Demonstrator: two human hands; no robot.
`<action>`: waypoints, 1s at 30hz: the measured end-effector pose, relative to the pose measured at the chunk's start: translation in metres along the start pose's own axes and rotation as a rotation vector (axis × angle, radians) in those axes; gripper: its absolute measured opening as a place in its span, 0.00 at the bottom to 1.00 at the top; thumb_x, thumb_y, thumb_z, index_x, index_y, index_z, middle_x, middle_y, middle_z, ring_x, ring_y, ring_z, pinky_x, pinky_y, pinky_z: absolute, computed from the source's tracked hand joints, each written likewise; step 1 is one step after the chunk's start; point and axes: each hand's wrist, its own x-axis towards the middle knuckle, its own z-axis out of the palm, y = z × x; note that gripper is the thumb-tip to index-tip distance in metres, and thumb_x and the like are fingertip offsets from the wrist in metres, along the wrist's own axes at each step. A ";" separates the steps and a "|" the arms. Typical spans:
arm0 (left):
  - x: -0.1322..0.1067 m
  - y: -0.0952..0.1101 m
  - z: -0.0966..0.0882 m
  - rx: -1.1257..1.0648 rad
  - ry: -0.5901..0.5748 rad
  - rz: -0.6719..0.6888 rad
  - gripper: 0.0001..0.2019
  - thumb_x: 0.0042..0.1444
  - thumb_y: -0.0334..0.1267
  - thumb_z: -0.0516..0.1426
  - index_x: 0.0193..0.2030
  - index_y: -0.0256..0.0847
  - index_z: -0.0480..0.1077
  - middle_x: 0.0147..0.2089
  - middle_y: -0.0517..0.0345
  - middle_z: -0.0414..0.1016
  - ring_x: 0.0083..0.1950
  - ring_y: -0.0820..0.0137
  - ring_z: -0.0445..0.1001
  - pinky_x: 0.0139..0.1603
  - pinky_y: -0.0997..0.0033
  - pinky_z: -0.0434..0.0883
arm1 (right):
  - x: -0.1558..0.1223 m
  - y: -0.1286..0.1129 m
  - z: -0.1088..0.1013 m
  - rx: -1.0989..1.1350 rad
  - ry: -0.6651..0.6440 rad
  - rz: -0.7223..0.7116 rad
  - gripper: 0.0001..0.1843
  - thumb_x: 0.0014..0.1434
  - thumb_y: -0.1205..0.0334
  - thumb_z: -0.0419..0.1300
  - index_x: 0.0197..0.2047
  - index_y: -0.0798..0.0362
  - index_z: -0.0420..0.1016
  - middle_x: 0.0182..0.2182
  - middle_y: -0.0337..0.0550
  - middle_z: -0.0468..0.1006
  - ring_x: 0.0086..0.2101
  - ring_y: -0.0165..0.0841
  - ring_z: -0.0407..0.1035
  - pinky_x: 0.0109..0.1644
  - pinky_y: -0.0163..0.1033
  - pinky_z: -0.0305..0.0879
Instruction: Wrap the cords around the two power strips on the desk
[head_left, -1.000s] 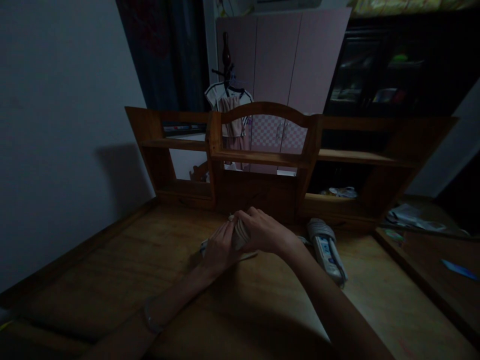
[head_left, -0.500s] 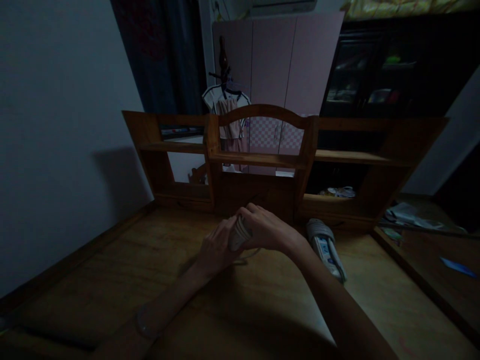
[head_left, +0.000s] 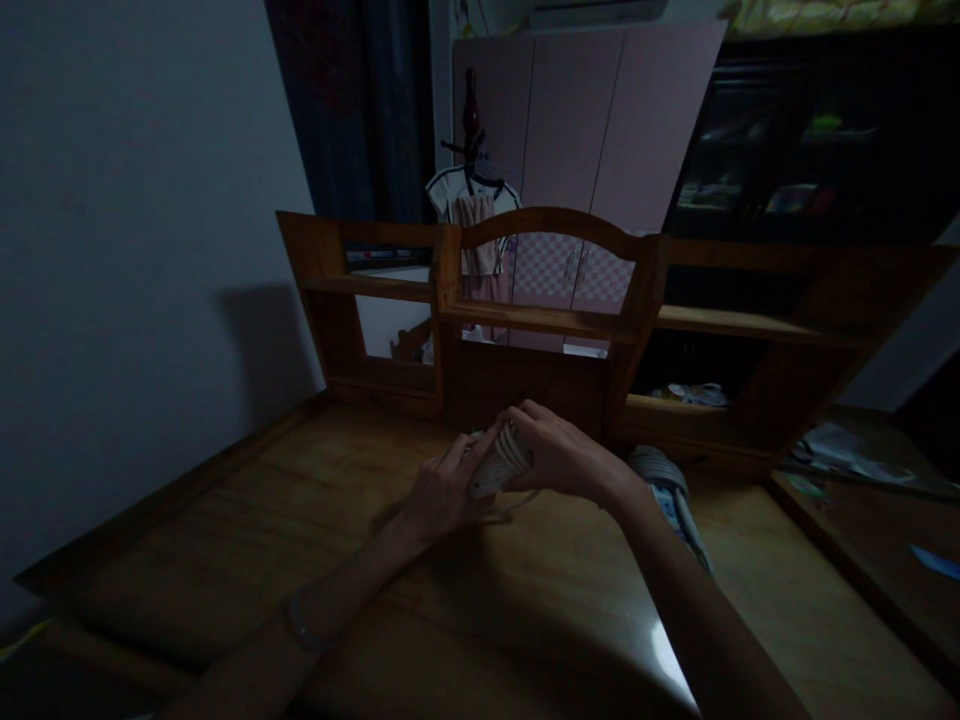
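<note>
Above the wooden desktop, both hands are on a white power strip (head_left: 488,474) with its cord wound round one end. My left hand (head_left: 442,492) grips the strip from the left, fingers wrapped over it. My right hand (head_left: 559,452) is closed at the wound end, its fingertips on the cord turns. A loose length of cord (head_left: 510,510) hangs in a curve below the hands. Close to my right forearm lies a second power strip (head_left: 673,505) with grey-white cord wrapped about it, partly hidden by that arm.
A wooden shelf unit (head_left: 536,318) rises from the back edge of the desk (head_left: 300,540). A white wall (head_left: 150,250) borders the left side. Plastic bags (head_left: 847,455) and a blue item (head_left: 934,562) lie on a lower surface at the right.
The whole view has shifted, so the desk and hands appear further right. Both hands still hold the power strip, which is tilted slightly differently.
</note>
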 end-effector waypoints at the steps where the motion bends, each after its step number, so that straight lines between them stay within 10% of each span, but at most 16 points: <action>1: -0.001 0.000 0.001 0.002 0.005 -0.007 0.43 0.50 0.44 0.61 0.70 0.51 0.43 0.54 0.50 0.65 0.47 0.60 0.70 0.43 0.64 0.70 | 0.000 0.001 0.000 0.029 0.004 0.001 0.36 0.43 0.56 0.72 0.54 0.49 0.64 0.46 0.46 0.65 0.47 0.39 0.63 0.48 0.41 0.61; 7: -0.003 0.009 0.005 -0.099 0.082 -0.052 0.45 0.48 0.48 0.62 0.69 0.52 0.44 0.54 0.52 0.66 0.49 0.60 0.71 0.46 0.64 0.70 | 0.007 0.023 0.001 0.532 0.034 0.055 0.21 0.63 0.44 0.52 0.49 0.52 0.68 0.43 0.42 0.72 0.43 0.34 0.66 0.47 0.38 0.61; 12: 0.000 0.016 0.008 -0.271 0.179 -0.171 0.45 0.48 0.37 0.61 0.70 0.50 0.42 0.62 0.51 0.62 0.57 0.59 0.67 0.54 0.61 0.68 | 0.017 0.042 0.020 0.785 0.133 0.129 0.29 0.66 0.41 0.39 0.32 0.55 0.68 0.33 0.40 0.73 0.36 0.32 0.65 0.44 0.36 0.62; 30: 0.005 0.005 0.024 -0.472 0.271 -0.390 0.43 0.50 0.40 0.62 0.69 0.46 0.45 0.64 0.51 0.62 0.62 0.61 0.65 0.58 0.64 0.67 | 0.025 0.048 0.063 0.551 0.207 0.222 0.30 0.68 0.45 0.33 0.32 0.54 0.66 0.26 0.39 0.69 0.30 0.31 0.62 0.36 0.33 0.58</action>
